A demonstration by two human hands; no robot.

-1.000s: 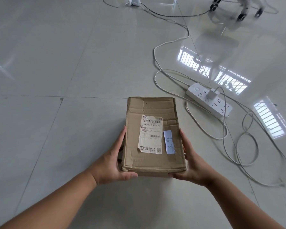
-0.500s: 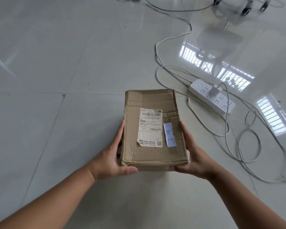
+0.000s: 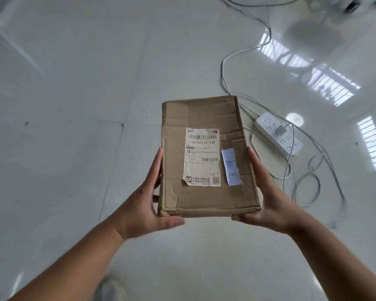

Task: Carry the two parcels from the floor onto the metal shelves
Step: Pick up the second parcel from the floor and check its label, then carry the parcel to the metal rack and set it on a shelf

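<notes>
From the head view, the person is holding one parcel point(image 3: 208, 157) out in front, clear of the tiled floor point(image 3: 74, 83). The left hand point(image 3: 148, 205) is clamping its left edge, thumb hooking under the near corner; the right hand point(image 3: 267, 200) is pressing the right edge the same way, fingers lying flat along the side. So both hands are closed on the one box, label side up, with a white shipping label point(image 3: 202, 157) and a small handwritten slip point(image 3: 231, 167) showing.

Progress, as I judge it: this parcel is in the air and being carried, nothing is shelved yet. The metal shelves are not showing anywhere here, and neither is the second parcel, so I cannot say where either sits.

As for contents, the box is sealed, creased and dented on top, and what is inside is not showing. Over to the right, a white power strip point(image 3: 279, 133) is lying on the floor among loose cables point(image 3: 308, 187), something to step around.
</notes>
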